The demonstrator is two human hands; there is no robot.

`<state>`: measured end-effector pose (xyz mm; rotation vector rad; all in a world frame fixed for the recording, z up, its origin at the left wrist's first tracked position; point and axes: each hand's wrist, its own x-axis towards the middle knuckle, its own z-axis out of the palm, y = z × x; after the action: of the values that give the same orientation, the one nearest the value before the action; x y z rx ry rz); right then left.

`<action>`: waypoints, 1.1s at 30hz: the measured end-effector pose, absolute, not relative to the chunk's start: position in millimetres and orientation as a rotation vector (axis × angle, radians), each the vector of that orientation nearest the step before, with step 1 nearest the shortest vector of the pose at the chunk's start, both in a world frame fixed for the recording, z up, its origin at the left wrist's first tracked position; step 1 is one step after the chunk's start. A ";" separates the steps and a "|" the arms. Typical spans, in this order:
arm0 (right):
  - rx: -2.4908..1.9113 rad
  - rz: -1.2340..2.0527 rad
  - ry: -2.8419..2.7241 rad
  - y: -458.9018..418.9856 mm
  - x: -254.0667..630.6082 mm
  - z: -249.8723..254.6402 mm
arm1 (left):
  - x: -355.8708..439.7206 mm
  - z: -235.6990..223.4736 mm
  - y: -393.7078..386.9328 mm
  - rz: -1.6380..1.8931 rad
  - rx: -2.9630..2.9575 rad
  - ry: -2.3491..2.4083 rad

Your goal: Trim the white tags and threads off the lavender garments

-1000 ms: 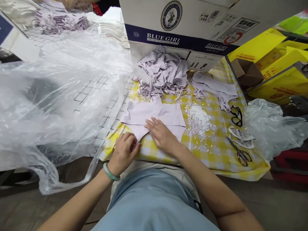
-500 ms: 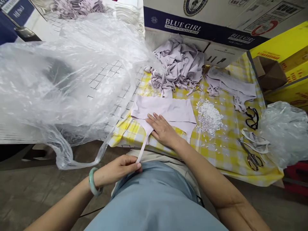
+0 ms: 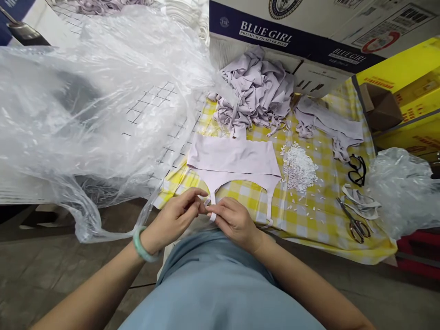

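Observation:
A pale lilac strappy top [image 3: 233, 158] lies flat on the yellow checked cloth [image 3: 247, 197], its straps toward my body. My right hand [image 3: 237, 222] pinches the left strap [image 3: 213, 215] of the top near the table's front edge. Close against it, my left hand [image 3: 180, 213], with a green bangle on the wrist, has thumb and fingers closed at the same strap, the index finger reaching over. The fingertips partly hide what is between them. On the right, the other strap [image 3: 269, 208] hangs loose toward the edge.
Behind the top lies a heap of lilac garments [image 3: 257, 91] against a beer carton [image 3: 302, 41]. To the right are small white pieces [image 3: 299, 167], a folded top [image 3: 330, 121], glasses [image 3: 356, 169] and scissors [image 3: 355, 224]. Clear plastic [image 3: 103, 114] spreads over the left side.
My left hand first drew the strap out toward my body, then came back up. My right hand has left the top's fabric and moved down to the strap.

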<state>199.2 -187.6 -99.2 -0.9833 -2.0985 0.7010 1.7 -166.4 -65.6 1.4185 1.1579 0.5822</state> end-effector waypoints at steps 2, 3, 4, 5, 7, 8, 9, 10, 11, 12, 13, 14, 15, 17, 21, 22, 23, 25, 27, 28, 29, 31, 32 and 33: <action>-1.008 0.886 -1.933 -182.5 200.1 -90.6 | 9.4 -73.8 -159.8 0.559 1.434 1.071; -1.034 0.967 -1.862 -178.2 200.9 -86.0 | 13.2 -77.3 -156.6 0.543 1.433 1.017; -1.061 1.039 -1.797 -172.5 202.0 -81.8 | 16.6 -80.6 -153.5 0.550 1.429 0.983; -1.090 1.103 -1.739 -165.4 203.3 -78.2 | 19.5 -83.6 -150.7 0.574 1.428 0.969; -1.153 1.215 -1.636 -147.4 206.5 -73.5 | 23.2 -88.6 -146.2 0.618 1.433 0.982; -1.186 1.268 -1.579 -136.9 208.4 -72.6 | 24.1 -90.5 -144.6 0.624 1.434 0.995; -1.219 1.323 -1.511 -125.9 210.4 -72.6 | 24.4 -91.9 -143.4 0.614 1.432 1.006; -1.252 1.379 -1.434 -114.7 212.5 -73.4 | 24.4 -92.7 -142.6 0.589 1.422 1.013; -1.282 1.435 -1.350 -103.7 214.6 -74.8 | 24.2 -93.1 -142.1 0.560 1.401 1.020; -1.300 1.486 -1.266 -93.3 216.7 -76.7 | 24.0 -93.0 -141.8 0.537 1.377 1.030; -1.305 1.530 -1.192 -83.7 218.7 -78.8 | 23.8 -92.7 -141.6 0.517 1.358 1.038; -1.297 1.571 -1.132 -75.1 220.6 -81.1 | 23.7 -92.3 -141.4 0.501 1.342 1.045; -1.279 1.608 -1.073 -67.5 222.3 -83.3 | 23.7 -92.0 -141.3 0.490 1.330 1.052; -1.232 1.657 -0.960 -55.1 225.3 -87.2 | 23.6 -92.1 -141.2 0.475 1.314 1.057; -1.190 1.632 -0.815 -39.3 227.6 -90.9 | 22.8 -95.4 -140.1 0.446 1.289 1.057; -1.185 1.630 -0.802 -36.8 227.2 -90.9 | 22.7 -96.5 -139.8 0.446 1.287 1.059; -1.179 1.634 -0.783 -34.8 226.5 -90.7 | 22.7 -97.6 -139.5 0.451 1.286 1.062; -1.167 1.654 -0.742 -31.5 224.6 -89.3 | 23.1 -99.7 -139.5 0.461 1.294 1.063; -1.155 1.664 -0.708 -28.6 222.5 -86.8 | 24.1 -101.6 -140.3 0.472 1.308 1.063; -1.147 1.663 -0.696 -27.4 221.6 -84.9 | 24.5 -102.3 -140.9 0.476 1.317 1.062; -1.139 1.657 -0.686 -26.7 220.7 -82.4 | 24.8 -102.5 -141.4 0.475 1.328 1.060; -1.124 1.646 -0.670 -27.8 218.2 -75.1 | 24.3 -100.5 -141.5 0.483 1.364 1.056; -1.116 1.656 -0.673 -30.5 216.1 -70.5 | 23.5 -97.9 -140.5 0.512 1.383 1.065; -1.112 1.680 -0.694 -35.0 213.1 -65.7 | 22.2 -94.0 -138.5 0.569 1.396 1.092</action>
<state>213.1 -35.0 -65.7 -1.1119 -0.6941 1.6801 22.2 -138.5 -94.0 1.3957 1.0922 0.5690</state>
